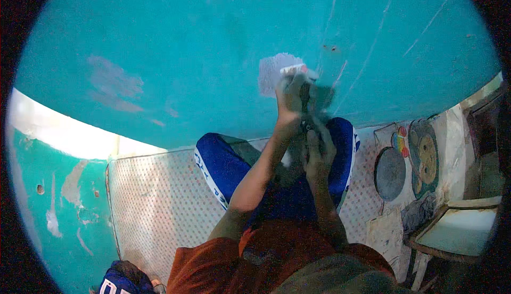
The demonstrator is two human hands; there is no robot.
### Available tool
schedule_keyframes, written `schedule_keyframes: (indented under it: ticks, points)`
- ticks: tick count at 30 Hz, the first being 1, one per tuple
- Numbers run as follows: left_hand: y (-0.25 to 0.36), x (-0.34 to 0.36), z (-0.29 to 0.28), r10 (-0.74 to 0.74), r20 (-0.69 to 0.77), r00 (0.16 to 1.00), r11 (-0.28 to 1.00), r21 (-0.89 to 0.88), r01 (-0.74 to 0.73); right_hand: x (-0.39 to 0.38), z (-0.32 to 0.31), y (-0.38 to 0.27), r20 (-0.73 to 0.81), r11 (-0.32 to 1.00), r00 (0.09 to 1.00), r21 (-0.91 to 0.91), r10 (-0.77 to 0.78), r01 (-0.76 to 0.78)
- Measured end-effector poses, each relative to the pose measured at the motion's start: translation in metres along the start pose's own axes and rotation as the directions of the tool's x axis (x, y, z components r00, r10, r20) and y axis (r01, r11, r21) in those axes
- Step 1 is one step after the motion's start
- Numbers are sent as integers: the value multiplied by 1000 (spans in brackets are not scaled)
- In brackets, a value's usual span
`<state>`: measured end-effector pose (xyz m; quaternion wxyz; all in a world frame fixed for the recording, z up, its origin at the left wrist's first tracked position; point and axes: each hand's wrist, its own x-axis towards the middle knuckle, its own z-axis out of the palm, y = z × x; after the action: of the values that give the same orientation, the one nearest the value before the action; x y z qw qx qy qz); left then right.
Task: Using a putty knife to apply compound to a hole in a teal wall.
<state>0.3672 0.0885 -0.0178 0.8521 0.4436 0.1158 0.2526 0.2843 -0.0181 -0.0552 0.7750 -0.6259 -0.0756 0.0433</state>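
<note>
Left hand [289, 102] curled around a blurred white tool [291, 70] at a small pale patch [268, 78] above the lower edge of a wall [213, 43], mostly left turquoise; right hand's [319, 158] finger state unclear.

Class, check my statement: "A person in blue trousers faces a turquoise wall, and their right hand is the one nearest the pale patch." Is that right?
Not quite: the hand is wrong. In the head view, the left hand is nearest the pale patch; the right hand is lower. The blue trousers and turquoise wall are correct.
</note>
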Motion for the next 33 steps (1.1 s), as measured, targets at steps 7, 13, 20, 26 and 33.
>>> schedule_keyframes:
  ticks: [7, 13, 20, 26, 33]
  points:
    - [4, -1, -6, -10, 132, 991, 997, -79, 20, 2, 6, 2, -74, 989, 989, 51, -132, 136]
    - [12, -5, 2, -102, 72, 992, 995, -5, 103, 3, 0, -5, -45, 998, 997, 8, -62, 62]
    - [-8, 5, -18, 429, 336, 838, 848, 168, -502, 11, 5, -14, -42, 1000, 999, 29, -10, 11]
    - [2, 0, -4, 3, 26, 1000, 994, 114, -6, 10, 0, -2, -22, 989, 993, -93, -120, 117]
    - [-6, -7, -12, 480, 143, 865, 781, 380, -496, 4, 1, -1, -7, 975, 986, -151, -165, 162]
